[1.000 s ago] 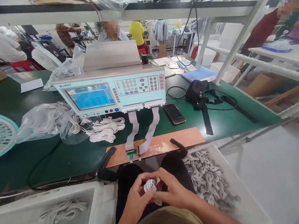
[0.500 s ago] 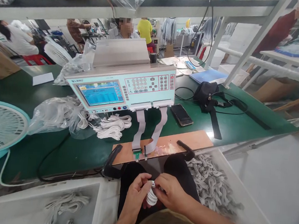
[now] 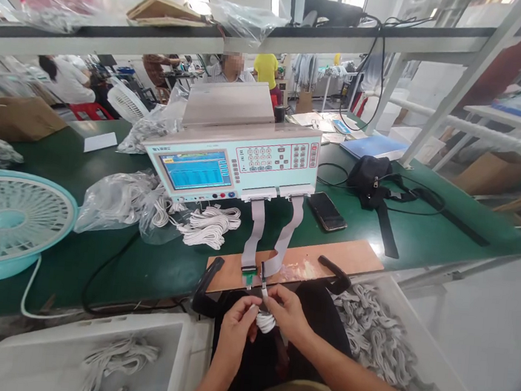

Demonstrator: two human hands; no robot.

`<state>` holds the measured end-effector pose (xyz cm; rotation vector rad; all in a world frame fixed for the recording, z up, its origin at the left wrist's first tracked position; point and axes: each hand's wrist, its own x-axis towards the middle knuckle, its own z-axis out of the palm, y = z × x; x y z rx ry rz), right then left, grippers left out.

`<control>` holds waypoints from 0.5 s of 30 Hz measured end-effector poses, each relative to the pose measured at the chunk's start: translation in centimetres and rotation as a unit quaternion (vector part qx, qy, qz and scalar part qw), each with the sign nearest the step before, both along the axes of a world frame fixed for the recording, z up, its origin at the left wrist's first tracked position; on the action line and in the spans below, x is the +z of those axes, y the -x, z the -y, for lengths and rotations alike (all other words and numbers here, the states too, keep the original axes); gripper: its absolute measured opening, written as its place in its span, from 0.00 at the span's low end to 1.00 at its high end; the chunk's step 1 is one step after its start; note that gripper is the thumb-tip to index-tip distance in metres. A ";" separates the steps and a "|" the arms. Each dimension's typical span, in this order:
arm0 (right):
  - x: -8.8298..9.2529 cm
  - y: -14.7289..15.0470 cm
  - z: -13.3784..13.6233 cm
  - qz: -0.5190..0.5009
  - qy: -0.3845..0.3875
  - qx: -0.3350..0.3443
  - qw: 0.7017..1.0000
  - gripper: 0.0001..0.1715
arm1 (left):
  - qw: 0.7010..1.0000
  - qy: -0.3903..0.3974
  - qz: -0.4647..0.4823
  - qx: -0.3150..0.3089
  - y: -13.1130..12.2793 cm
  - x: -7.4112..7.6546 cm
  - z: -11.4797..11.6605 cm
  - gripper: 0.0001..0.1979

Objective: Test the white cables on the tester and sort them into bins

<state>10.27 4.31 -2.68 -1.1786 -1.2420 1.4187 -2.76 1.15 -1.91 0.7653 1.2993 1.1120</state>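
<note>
My right hand pinched the small white plug of a coiled white cable at the near end of the right-side flat grey ribbon cable, while my left hand gripped the coil, apparently to steady it.

At lower centre, the coiled white cable is between the hands, before the flat tan board. Mid-frame behind, a boxy light-blue tester stands on the green counter.

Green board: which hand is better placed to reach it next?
Left hand, likely: just below the green board, though holding coiled cable; right hand pinches a white plug by the other ribbon.
</note>
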 end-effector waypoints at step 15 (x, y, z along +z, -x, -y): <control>0.1 -0.1 -0.2 -0.033 0.039 -0.007 0.999 0.15 | 0.998 0.036 0.031 -0.050 1.7 -0.2 -0.1 0.15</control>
